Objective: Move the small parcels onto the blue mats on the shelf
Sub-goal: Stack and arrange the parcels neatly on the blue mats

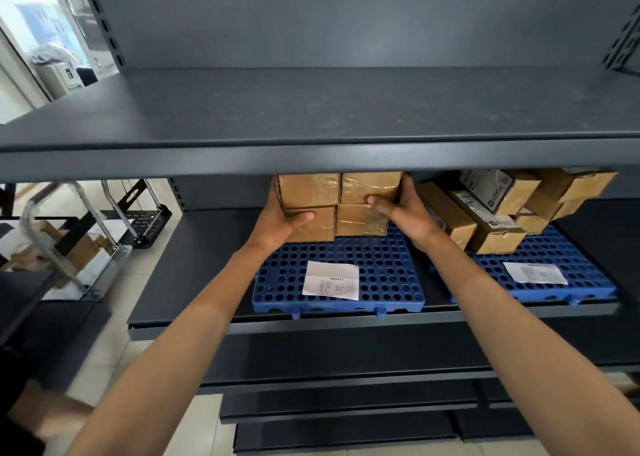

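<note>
Several small brown cardboard parcels (311, 192) wrapped in clear tape stand stacked two high at the back of the left blue mat (381, 272). My left hand (280, 218) presses the stack's left side, thumb on a lower parcel. My right hand (398, 206) clasps the stack's right side, thumb across the upper right parcel (369, 185). A white paper label (330, 280) lies on the mat's front. On the right blue mat (581, 258) sits a loose heap of more brown parcels (498, 206), with another white label (535, 273) in front.
The dark grey upper shelf (311, 116) overhangs the parcels and hides their tops. The mats lie on a middle shelf (194, 255); lower shelves sit beneath. At left stands a metal trolley (90, 244) holding cardboard, on a tiled floor.
</note>
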Demonstrator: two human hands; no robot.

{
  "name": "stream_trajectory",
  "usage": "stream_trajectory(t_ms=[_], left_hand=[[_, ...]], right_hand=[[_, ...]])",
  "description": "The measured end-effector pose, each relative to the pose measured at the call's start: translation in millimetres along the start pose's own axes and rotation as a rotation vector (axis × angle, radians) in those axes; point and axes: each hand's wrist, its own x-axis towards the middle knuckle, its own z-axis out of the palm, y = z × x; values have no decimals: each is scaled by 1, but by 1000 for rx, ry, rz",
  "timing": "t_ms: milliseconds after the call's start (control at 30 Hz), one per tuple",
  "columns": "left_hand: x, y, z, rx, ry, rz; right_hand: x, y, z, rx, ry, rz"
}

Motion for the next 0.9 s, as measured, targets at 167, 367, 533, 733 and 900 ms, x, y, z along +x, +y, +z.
stream_trajectory(t_ms=[167, 367, 533, 733, 900], left_hand=[[12, 0, 10, -8, 100, -5], [13, -4, 10, -61, 54, -48], [10, 1, 8, -84, 37, -43], [11, 4, 6, -86, 81, -70], [8, 7, 5, -49, 68, -82]], right_hand=[[8, -3, 4, 11, 18, -35], [12, 0, 0, 14, -13, -8], [12, 1, 1, 18, -28, 5], [9, -2, 5, -24, -47, 12], [8, -3, 6, -56, -46, 10]])
